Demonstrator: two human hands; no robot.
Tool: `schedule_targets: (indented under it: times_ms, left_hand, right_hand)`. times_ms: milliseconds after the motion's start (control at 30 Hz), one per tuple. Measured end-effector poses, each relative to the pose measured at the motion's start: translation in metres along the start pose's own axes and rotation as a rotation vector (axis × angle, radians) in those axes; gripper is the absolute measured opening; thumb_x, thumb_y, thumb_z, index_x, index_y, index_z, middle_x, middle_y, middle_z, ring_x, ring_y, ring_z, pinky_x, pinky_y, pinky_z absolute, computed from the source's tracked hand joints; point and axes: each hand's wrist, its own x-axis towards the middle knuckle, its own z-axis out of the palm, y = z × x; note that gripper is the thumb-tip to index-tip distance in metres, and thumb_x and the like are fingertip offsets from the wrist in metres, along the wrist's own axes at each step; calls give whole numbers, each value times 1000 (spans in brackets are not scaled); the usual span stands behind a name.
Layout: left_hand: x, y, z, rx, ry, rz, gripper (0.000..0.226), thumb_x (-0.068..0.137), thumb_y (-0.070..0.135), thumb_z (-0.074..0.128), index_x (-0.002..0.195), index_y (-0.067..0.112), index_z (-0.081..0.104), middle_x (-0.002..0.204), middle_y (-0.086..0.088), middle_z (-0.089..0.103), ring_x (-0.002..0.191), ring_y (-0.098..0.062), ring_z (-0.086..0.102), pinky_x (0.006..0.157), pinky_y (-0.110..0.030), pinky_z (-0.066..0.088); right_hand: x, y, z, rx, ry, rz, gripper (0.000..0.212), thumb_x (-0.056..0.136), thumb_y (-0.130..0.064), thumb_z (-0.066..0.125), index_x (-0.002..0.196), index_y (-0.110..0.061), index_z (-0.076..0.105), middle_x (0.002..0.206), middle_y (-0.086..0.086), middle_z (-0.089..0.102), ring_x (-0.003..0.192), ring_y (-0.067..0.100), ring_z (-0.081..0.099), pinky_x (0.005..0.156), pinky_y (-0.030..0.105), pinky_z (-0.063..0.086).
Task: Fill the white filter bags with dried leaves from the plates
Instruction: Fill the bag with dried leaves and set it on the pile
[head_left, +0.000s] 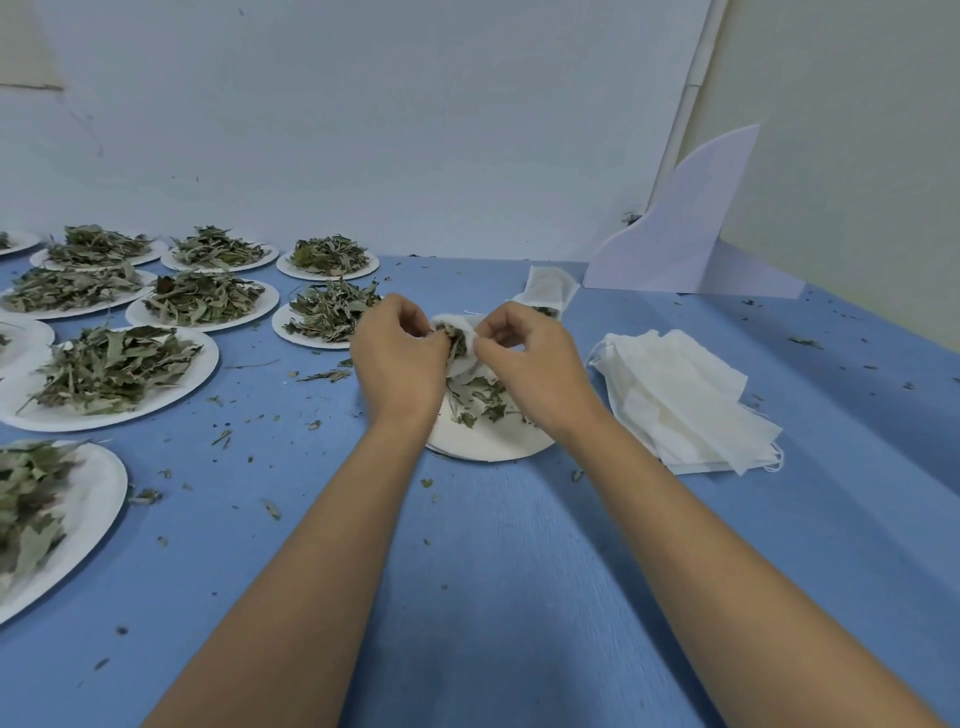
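A white filter bag hangs between my two hands above a white plate that holds a few dried leaves. My left hand has its fingers curled at the bag's mouth, pinching leaves that poke into the opening. My right hand pinches the bag's right rim. Part of the bag is hidden behind my fingers.
Several plates heaped with dried leaves cover the left of the blue table. A stack of empty filter bags lies to the right. A filled bag lies behind my hands, near a white board. Leaf crumbs are scattered about.
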Motion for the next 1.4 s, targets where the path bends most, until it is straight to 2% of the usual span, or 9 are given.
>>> schedule_targets:
  times_ms: [167,300,433,633,833,1000,1233,1333,1400]
  left_hand:
    - [-3,5,2,-23,-115,105,20,83,21,68,76,19,50,90,0,57,84,-14,50,64,-9,36]
    - [0,11,-2,-156,-359,-16,7,85,18,63,83,22,58,100,-2,63,94,-17,61,83,-36,53]
    - [4,10,-9,-219,-526,2,29,79,0,65,89,27,60,99,6,65,92,-5,62,69,-15,50]
    - [0,3,-6,-207,-359,61,20,77,5,73,83,21,63,83,12,64,77,-1,60,67,-13,50]
    - [-3,3,-1,-110,-130,62,29,76,1,63,67,24,48,67,8,50,61,-5,46,55,-14,37]
    - [-4,2,-1,1,-21,87,32,70,-7,52,64,21,36,70,7,41,65,-12,37,54,-18,30]
    - [2,0,-7,-128,-78,128,24,78,10,71,74,18,49,80,1,53,71,-10,47,64,-14,38]
    - [5,0,-11,-169,-167,104,12,81,8,69,82,15,59,85,3,62,82,-12,58,75,-20,47]
    - [7,0,-13,-173,-135,74,12,83,3,64,84,15,63,81,9,62,80,-8,60,73,-11,47]
  right_hand:
    - [4,7,2,47,90,109,4,90,-14,59,86,-16,61,85,-5,63,79,20,66,80,40,55]
    - [9,10,-1,146,192,194,5,90,-9,57,87,-10,61,90,6,64,83,26,69,80,43,57]
    - [13,13,-8,258,212,278,6,92,-8,56,88,-6,59,97,18,67,83,27,71,78,41,58]
    - [9,9,-2,258,156,226,6,91,-5,55,87,-5,60,88,9,62,79,21,69,63,23,57]
    - [3,1,5,137,29,111,13,81,-4,56,73,-14,57,78,9,65,78,26,63,78,41,57]
    - [-1,-3,5,118,-86,29,18,77,-12,56,62,-21,52,59,-9,59,67,17,55,69,38,48]
    - [5,5,3,101,140,47,17,86,-8,57,76,-21,59,78,-9,63,78,19,67,73,34,56]
    - [7,10,-3,229,222,121,16,90,-4,57,80,-16,62,81,-2,64,72,18,69,77,35,58]
    - [7,13,-7,173,194,104,13,90,-7,58,88,-17,66,90,-3,67,82,13,68,79,26,54]
